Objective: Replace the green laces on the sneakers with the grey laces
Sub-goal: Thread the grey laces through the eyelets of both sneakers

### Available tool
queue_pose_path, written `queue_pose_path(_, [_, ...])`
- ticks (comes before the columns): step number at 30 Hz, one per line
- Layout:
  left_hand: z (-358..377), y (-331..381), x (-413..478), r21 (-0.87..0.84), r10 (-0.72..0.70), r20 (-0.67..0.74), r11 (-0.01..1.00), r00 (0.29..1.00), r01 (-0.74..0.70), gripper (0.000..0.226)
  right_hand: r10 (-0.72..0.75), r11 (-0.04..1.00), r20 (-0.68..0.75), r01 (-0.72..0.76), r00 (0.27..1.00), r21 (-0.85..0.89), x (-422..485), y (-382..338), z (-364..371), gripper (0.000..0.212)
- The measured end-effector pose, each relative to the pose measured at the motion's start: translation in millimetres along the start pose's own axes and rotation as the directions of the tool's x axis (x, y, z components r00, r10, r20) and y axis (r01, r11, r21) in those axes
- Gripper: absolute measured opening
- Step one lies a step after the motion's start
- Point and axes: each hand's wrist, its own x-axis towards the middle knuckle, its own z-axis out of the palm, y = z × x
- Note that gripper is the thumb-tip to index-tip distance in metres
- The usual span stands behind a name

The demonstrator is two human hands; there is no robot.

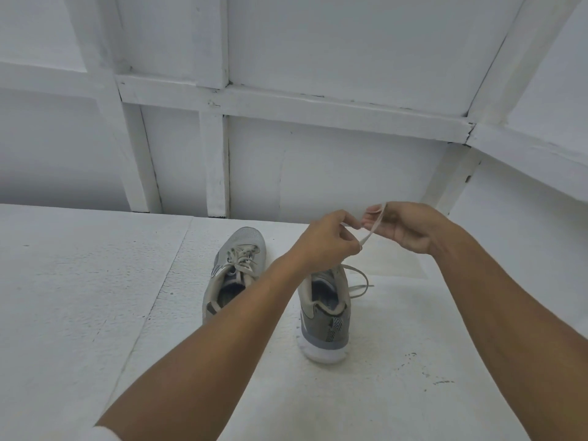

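The person stands at a white table (95, 281) with both arms stretched forward. Two grey sneakers lie on it, toes pointing to the wall (318, 170). The left sneaker (235, 275) is already laced with a pale grey lace, crossed through the eyelets up to the tongue. The right sneaker (327, 310) is beside it, and the left forearm hides its front part.

Both hands are raised above the right sneaker, close to each other. The left hand (331, 240) has curled fingers and pinches the lower part of a pale lace (372, 229). The right hand (404, 227) pinches the upper part of the same strand between thumb and fingers, so the strand runs tight from one hand to the other. One more loop (359, 281) lies loose on the table, just beside the right sneaker. I cannot tell if it is joined to the strand in the hands, because the left wrist covers that place. I see no green lace anywhere.

In my judgement the work is near the end: the left sneaker is finished, and the right one is being laced or tied at the top. The next move probably needs an even pull on both ends, and then a loop or knot close to the tongue, without twisting the flat lace.
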Motion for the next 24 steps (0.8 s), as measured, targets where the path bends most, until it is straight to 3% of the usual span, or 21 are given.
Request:
queue_pose_path(3, [-1, -5, -2, -0.004, -0.048, 0.024, 0.999, 0.999, 0.048, 0.026, -0.01, 0.993, 0.003, 0.01, 1.0, 0.116, -3, -4, 3, 0.029])
queue_pose_path(5, [-6, -10, -2, 0.027, -0.068, -0.055, 0.997, 0.996, 0.07, 0.022, 0.009, 0.988, 0.011, -0.011, 1.0, 0.152, -6, -8, 7, 0.032])
queue_pose_path(8, [-9, -26, -6, 0.044, -0.18, -0.31, 0.978, 0.934, 0.203, 0.016, -0.075, 0.982, -0.043, 0.067, 0.996, -0.176, -7, -2, 14, 0.015])
queue_pose_path(11, [1, -49, -15, 0.074, -0.281, -0.379, 0.94, 0.882, 0.332, 0.014, -0.208, 0.888, -0.006, 0.187, 0.978, -0.421, -7, 14, 24, 0.013])
queue_pose_path(14, [14, -65, -23, 0.078, -0.308, -0.398, 0.927, 0.864, 0.366, 0.022, -0.284, 0.811, 0.033, 0.259, 0.958, -0.526, -11, 32, 35, 0.003])
queue_pose_path(20, [21, -74, -28, 0.123, -0.197, -0.459, 0.952, 0.866, 0.282, 0.029, -0.352, 0.657, 0.064, 0.296, 0.934, -0.694, -11, 69, 51, 0.007])
queue_pose_path(24, [24, -76, -31, 0.013, -0.215, -0.484, 0.967, 0.848, 0.253, 0.029, -0.362, 0.581, 0.108, 0.315, 0.926, -0.751, -13, 85, 64, 0.006])
